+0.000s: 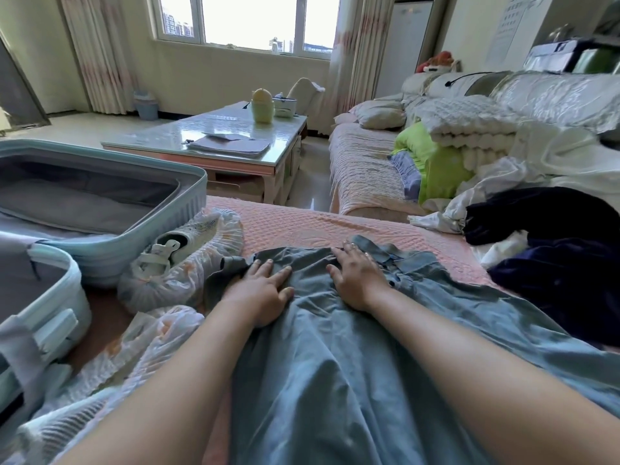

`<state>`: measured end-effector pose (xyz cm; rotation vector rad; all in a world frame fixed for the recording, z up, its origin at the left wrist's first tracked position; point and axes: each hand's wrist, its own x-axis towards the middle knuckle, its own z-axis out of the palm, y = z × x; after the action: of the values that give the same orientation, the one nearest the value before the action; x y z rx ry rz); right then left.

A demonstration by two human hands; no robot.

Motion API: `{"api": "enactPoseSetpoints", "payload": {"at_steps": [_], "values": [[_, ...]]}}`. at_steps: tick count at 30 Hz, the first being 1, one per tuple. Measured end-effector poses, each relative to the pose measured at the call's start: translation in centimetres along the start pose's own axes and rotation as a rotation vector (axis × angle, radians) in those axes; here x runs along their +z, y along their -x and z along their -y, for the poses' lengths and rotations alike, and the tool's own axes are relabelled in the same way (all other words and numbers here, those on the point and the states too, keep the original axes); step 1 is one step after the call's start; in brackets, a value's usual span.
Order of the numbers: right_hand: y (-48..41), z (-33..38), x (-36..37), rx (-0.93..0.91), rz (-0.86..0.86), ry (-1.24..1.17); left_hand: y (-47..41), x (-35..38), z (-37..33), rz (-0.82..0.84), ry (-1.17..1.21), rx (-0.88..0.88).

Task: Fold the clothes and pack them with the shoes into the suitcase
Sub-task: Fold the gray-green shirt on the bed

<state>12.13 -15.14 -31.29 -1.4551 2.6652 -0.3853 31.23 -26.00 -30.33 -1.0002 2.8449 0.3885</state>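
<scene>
The left hand's (pixel 265 292) fingers (pixel 268 268) lie straight and slightly spread, pressed flat on a grey-blue button shirt (pixel 335 357), gripping nothing. The right hand (pixel 359 280) does the same just beside it, its fingers (pixel 347 251) splayed wide and reaching to the cloth's far edge near the collar. Both palms rest on the upper part of the shirt, which runs from under the fingers down through the centre to the bottom of the frame, spread over a pink textured bedspread (pixel 302 223). A row of small buttons shows just right of the right wrist.

Left of the left hand, a pale sneaker (pixel 183 241) sits inside a thin plastic bag; no brand mark on it can be read. A second crumpled plastic bag (pixel 151 333) lies below it; I cannot tell what it holds. Further left, an open light-blue suitcase (pixel 189 186) fills the left edge, its grey lining bare.

At the right edge, a dark navy garment (pixel 553 256) lies heaped with a white garment (pixel 469 203) behind it. In the upper centre stands a glossy worktop (pixel 167 134) with papers (pixel 231 146) on it. A wall chart (pixel 513 28) at upper right bears rows of writing too blurred to read.
</scene>
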Motion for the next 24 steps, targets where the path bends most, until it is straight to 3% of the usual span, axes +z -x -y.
{"api": "enactPoseSetpoints", "payload": {"at_steps": [2,4,7,11,16,24], "values": [[2.2,0.5,0.1,-0.112,-0.089,-0.037,0.2,-0.3,-0.3,0.002,-0.053,-0.023],[4.3,1.0,0.4,-0.169,-0.022,0.006,0.9,-0.3,-1.0,-0.029,-0.131,-0.028],[6.7,1.3,0.3,-0.112,0.154,0.070,2.7,-0.5,-2.1,-0.076,-0.272,0.036],[10.7,0.6,-1.8,-0.080,0.145,0.017,6.1,-1.5,-4.4,-0.134,-0.417,0.198],[17.9,-0.1,-4.2,-0.073,0.106,-0.025,11.7,-2.8,-8.7,-0.156,-0.289,0.369],[28.3,4.9,-7.9,-0.168,0.122,-0.074,21.6,-1.9,-10.2,0.032,-0.301,0.439]]}}
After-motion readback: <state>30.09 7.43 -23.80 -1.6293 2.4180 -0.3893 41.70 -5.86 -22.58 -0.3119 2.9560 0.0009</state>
